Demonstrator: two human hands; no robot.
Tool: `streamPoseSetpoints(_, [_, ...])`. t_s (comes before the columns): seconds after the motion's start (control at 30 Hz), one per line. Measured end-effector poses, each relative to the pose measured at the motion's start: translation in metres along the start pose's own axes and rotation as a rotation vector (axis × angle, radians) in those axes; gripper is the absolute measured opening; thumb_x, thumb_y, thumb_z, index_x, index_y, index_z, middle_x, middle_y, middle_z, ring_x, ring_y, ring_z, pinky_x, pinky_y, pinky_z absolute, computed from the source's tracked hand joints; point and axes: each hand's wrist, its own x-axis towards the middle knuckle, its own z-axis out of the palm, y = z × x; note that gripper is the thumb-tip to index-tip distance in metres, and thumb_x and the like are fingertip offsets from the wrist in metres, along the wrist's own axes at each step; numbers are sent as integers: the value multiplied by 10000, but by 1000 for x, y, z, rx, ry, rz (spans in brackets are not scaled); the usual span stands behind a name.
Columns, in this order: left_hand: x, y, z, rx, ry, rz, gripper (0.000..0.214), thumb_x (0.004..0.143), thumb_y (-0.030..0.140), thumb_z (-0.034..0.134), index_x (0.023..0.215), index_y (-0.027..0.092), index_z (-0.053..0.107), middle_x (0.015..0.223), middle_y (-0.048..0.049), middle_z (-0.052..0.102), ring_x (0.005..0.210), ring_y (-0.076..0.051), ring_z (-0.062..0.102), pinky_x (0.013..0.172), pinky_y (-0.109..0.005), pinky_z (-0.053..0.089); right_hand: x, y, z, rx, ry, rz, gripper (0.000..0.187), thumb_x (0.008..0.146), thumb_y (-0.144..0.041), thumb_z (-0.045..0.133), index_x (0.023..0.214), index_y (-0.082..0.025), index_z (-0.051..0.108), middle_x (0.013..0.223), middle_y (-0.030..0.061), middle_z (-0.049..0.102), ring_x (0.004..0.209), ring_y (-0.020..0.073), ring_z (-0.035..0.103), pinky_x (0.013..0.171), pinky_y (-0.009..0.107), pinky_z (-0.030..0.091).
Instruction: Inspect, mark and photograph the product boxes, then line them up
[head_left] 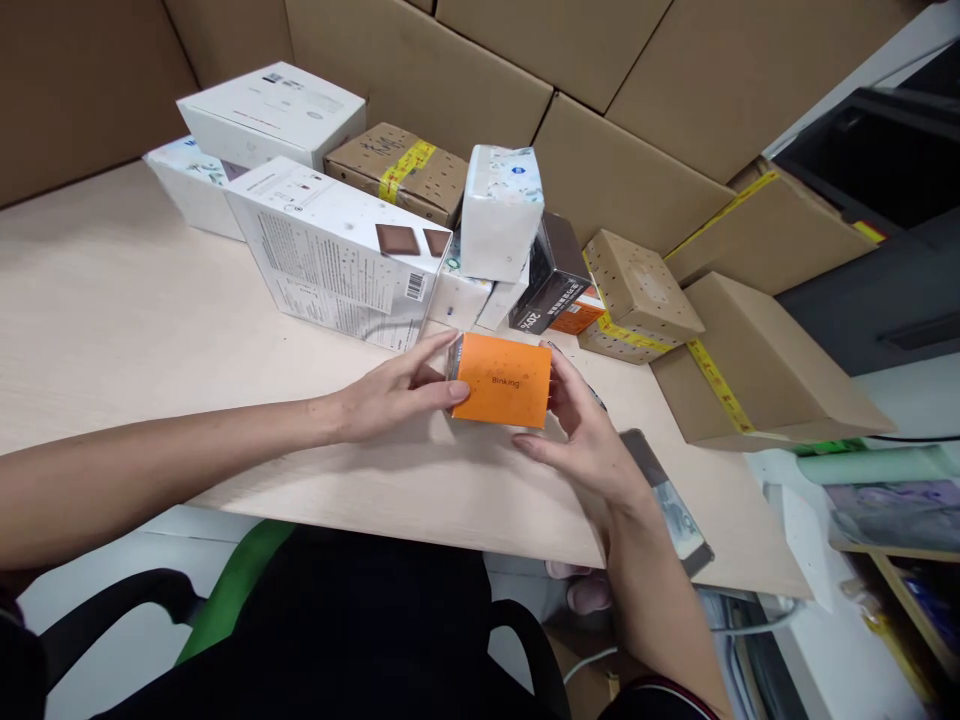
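Note:
An orange box (502,385) printed "Binking" is held up just above the front part of the table, its orange face toward me. My left hand (397,390) grips its left end, thumb on the front face and index finger along the top edge. At the right end my right hand (581,425) has its fingers against the side and partly behind it, with the thumb by the lower right corner. The box's back and underside are hidden.
White cartons (337,260) and a small white pack (501,215) stand behind the orange box. A dark box (551,275), taped brown cartons (641,295) and a larger carton (772,365) are at right. A flat grey package (667,500) lies near the table's (360,500) front edge.

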Motion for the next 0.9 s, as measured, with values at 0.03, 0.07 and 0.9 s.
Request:
streamPoseSetpoints(0.03, [-1,2,-1,8,-39,0,797,990,621,569,1641,262,281,1071,-75,736,937,-229,695,806,-364,560,0,-1,2,-21,28,-5,1018,770,-472,872,1625,-348,334,1622,110,449,1350,324,567,1102,499,527])
streamPoseSetpoints(0.07, [-1,4,-3,33,-72,5,727,1012,633,518,1620,274,342,1069,-71,736,896,-215,681,767,-342,551,1,-2,4,-25,51,-9,995,771,-471,869,1613,-342,354,1610,113,460,1342,325,572,1098,501,531])
streamPoseSetpoints(0.9, [9,-10,4,4,-56,164,758,945,438,695,1607,226,390,1378,-144,688,1082,-250,736,891,-393,618,18,9,22,313,162,233,603,898,-676,644,1326,-252,673,1269,108,745,1002,261,725,765,373,604])
